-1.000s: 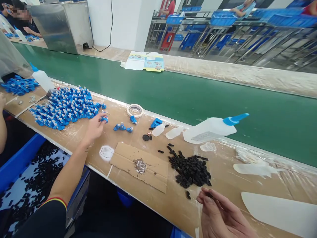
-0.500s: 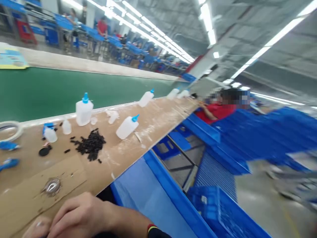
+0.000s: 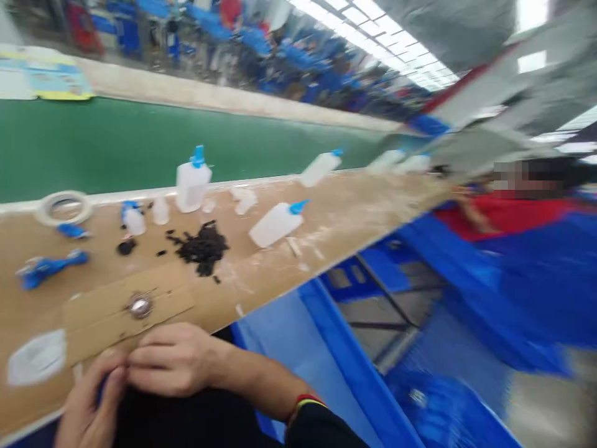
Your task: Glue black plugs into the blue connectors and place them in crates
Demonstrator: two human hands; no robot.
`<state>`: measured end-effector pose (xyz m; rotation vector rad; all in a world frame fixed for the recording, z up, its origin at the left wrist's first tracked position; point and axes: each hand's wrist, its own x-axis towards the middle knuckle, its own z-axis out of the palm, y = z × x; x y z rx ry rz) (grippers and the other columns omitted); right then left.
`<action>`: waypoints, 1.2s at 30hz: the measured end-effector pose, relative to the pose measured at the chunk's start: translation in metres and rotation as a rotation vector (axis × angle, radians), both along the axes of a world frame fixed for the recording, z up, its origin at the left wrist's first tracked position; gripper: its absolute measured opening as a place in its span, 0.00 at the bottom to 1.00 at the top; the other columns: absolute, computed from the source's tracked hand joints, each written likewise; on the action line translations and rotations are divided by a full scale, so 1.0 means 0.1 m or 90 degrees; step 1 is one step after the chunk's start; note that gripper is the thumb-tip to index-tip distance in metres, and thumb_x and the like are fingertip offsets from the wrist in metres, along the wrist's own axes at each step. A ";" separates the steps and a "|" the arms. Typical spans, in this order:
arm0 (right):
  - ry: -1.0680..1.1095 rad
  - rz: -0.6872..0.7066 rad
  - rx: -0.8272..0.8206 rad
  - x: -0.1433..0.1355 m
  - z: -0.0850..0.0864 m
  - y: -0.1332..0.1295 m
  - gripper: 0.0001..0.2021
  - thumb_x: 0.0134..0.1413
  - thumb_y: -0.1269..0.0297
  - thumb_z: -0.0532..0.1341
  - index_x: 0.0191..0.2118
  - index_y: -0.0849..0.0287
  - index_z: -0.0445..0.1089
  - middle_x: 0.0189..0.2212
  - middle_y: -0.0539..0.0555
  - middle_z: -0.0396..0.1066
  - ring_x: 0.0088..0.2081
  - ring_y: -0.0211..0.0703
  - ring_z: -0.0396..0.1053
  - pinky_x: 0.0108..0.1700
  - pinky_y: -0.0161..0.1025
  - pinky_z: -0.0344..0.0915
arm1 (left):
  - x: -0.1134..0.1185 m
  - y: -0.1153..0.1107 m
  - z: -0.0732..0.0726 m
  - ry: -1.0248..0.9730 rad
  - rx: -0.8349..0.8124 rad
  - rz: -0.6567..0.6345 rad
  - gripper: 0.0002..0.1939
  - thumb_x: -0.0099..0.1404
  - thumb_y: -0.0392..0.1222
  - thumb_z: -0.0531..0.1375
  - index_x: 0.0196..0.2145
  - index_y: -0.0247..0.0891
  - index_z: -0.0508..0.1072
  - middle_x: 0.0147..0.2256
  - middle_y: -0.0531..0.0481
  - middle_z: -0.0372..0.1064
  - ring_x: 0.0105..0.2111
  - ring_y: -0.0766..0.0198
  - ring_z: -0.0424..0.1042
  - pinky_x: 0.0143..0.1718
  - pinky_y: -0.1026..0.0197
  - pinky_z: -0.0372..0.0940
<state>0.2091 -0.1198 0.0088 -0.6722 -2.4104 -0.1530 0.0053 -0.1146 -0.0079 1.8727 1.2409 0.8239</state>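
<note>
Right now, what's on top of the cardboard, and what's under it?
On the cardboard: a shiny round patch and dark specks, too blurred to identify. Whatever lies beneath is covered.

blue piece (image 3: 101, 391) mostly hidden in the left grip (image 3: 91, 404), itself cut off by the bottom edge, printed card (image 3: 51, 78) cut by the left edge, person in red (image 3: 517, 216) blurred, black pieces (image 3: 204, 249) too small to tell apart
</note>
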 end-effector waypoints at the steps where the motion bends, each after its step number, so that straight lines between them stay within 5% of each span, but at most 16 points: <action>1: 0.045 0.001 -0.014 -0.02 0.00 -0.02 0.09 0.66 0.69 0.60 0.35 0.61 0.77 0.37 0.53 0.78 0.37 0.37 0.73 0.43 0.34 0.72 | -0.02 -0.06 0.05 -0.003 -0.046 -0.006 0.15 0.70 0.55 0.55 0.34 0.42 0.70 0.31 0.53 0.71 0.32 0.61 0.72 0.36 0.62 0.69; 6: 0.131 0.021 -0.128 -0.03 0.02 -0.02 0.07 0.60 0.76 0.61 0.31 0.63 0.72 0.30 0.55 0.74 0.33 0.40 0.69 0.39 0.38 0.74 | 0.01 -0.14 0.18 -0.044 -0.196 -0.089 0.17 0.75 0.50 0.50 0.31 0.39 0.66 0.29 0.53 0.64 0.30 0.65 0.64 0.35 0.64 0.61; 16: 0.208 0.037 -0.291 -0.03 0.01 -0.02 0.08 0.56 0.80 0.63 0.38 0.61 0.70 0.34 0.57 0.74 0.35 0.41 0.71 0.37 0.38 0.74 | -0.07 -0.18 0.19 -0.119 -0.274 -0.113 0.12 0.75 0.48 0.52 0.36 0.39 0.67 0.33 0.53 0.64 0.35 0.64 0.64 0.39 0.61 0.58; 18: 0.230 -0.034 -0.299 0.06 0.01 0.07 0.09 0.55 0.80 0.64 0.39 0.59 0.71 0.34 0.56 0.75 0.35 0.41 0.73 0.36 0.38 0.73 | -0.11 -0.18 0.16 -0.174 -0.292 -0.087 0.07 0.73 0.44 0.53 0.46 0.42 0.65 0.37 0.52 0.64 0.37 0.64 0.64 0.41 0.60 0.59; 22: 0.163 -0.187 -0.265 0.22 -0.01 0.32 0.08 0.59 0.76 0.62 0.38 0.55 0.72 0.35 0.54 0.77 0.36 0.42 0.75 0.38 0.39 0.73 | -0.22 -0.20 0.08 -0.323 -0.338 -0.003 0.22 0.66 0.32 0.54 0.54 0.47 0.51 0.44 0.51 0.64 0.36 0.65 0.63 0.40 0.61 0.61; 30: 0.018 -0.154 -0.235 0.17 -0.07 0.52 0.07 0.64 0.71 0.60 0.39 0.58 0.76 0.35 0.56 0.78 0.35 0.43 0.75 0.37 0.38 0.72 | -0.37 -0.19 0.01 -0.260 -0.313 0.044 0.17 0.70 0.38 0.57 0.56 0.43 0.67 0.50 0.46 0.67 0.51 0.58 0.66 0.54 0.56 0.62; 36: 0.000 -0.142 -0.246 0.17 -0.10 0.55 0.09 0.65 0.70 0.59 0.40 0.58 0.77 0.35 0.56 0.78 0.35 0.43 0.75 0.36 0.38 0.72 | -0.32 -0.15 -0.04 -0.392 -0.338 0.123 0.21 0.67 0.46 0.64 0.55 0.40 0.67 0.45 0.44 0.72 0.39 0.63 0.73 0.37 0.63 0.70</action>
